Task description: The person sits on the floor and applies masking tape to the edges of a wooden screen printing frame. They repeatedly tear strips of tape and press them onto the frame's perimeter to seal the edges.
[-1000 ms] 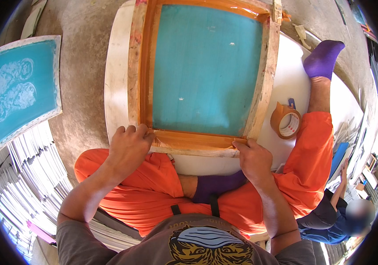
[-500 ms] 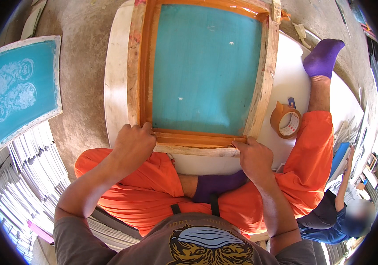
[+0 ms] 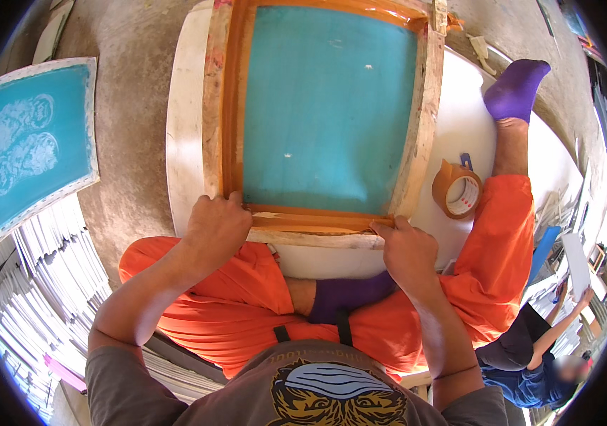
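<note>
A wooden screen-printing frame (image 3: 427, 121) with teal mesh (image 3: 332, 106) lies in front of me, its inner edges lined with brown packing tape. Along the near inner edge runs a strip of brown tape (image 3: 310, 224), partly lifted and wrinkled. My left hand (image 3: 217, 228) is closed at the near left corner, its fingertips pinching the strip's end. At the near right corner my right hand (image 3: 410, 250) pinches the other end between thumb and finger. To the right of the frame, a roll of brown tape (image 3: 442, 190) stands on the white board beside my leg.
Under the frame is a white board (image 3: 188, 135) on the concrete floor. A second teal screen (image 3: 41, 156) leans at the left above stacked white sheets (image 3: 55, 263). My purple-socked foot (image 3: 516, 89) rests at the right. Another person (image 3: 530, 355) handles a pale panel (image 3: 574, 259) at lower right.
The frame has shifted very slightly left. My hands keep their places on the tape strip. The other person has bent lower and now holds up a pale panel.
</note>
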The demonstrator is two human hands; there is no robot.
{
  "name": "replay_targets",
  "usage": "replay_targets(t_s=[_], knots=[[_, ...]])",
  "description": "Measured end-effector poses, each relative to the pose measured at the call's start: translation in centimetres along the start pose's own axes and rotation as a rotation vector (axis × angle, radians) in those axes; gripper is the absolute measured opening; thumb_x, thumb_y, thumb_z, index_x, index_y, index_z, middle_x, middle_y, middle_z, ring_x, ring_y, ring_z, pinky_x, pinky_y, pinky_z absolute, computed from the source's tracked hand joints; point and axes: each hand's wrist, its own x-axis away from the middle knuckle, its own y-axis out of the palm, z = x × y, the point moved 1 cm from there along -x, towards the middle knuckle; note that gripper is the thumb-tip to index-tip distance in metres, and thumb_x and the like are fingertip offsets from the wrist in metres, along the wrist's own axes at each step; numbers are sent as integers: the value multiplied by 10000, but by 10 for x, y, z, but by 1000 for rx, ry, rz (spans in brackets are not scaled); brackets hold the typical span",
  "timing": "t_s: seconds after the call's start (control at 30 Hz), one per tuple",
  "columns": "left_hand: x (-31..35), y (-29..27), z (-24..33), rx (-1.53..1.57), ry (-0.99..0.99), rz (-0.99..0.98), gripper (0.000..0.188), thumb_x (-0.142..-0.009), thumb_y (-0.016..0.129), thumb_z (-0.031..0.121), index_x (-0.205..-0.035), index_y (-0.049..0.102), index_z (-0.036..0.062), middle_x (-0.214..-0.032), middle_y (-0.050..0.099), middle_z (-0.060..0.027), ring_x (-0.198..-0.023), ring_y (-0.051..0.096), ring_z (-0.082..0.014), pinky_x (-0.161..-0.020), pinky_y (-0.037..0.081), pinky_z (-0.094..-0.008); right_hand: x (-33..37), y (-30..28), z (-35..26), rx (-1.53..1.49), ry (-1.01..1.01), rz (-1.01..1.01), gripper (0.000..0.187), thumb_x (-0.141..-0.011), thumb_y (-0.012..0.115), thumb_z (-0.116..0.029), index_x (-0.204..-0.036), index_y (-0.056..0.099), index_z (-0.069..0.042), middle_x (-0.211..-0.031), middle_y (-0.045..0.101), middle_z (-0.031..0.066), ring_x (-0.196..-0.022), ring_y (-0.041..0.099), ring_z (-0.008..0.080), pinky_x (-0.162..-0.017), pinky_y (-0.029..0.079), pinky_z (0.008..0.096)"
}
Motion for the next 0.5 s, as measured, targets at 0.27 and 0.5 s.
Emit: replay_targets(t_s=[0.27, 0.5], knots=[[11, 3, 0, -2, -30, 134, 275, -901, 680, 142, -1151, 791, 165, -1004, 683, -75, -842, 744, -239, -667, 562, -384, -1, -4, -1, 14, 33, -77, 383, -936, 606, -145, -1239, 791, -290, -1040, 713, 123, -820, 771, 307, -688, 598, 450], [21, 8, -1, 69, -29, 258, 264, -857, 716, 137, -1115, 768, 145, -987, 682, -53, -810, 730, -224, -651, 540, -374, -2, -3, -1, 4, 49, -92, 388, -937, 602, -147, -1243, 789, -297, -1041, 718, 115, -847, 772, 311, -716, 594, 458]])
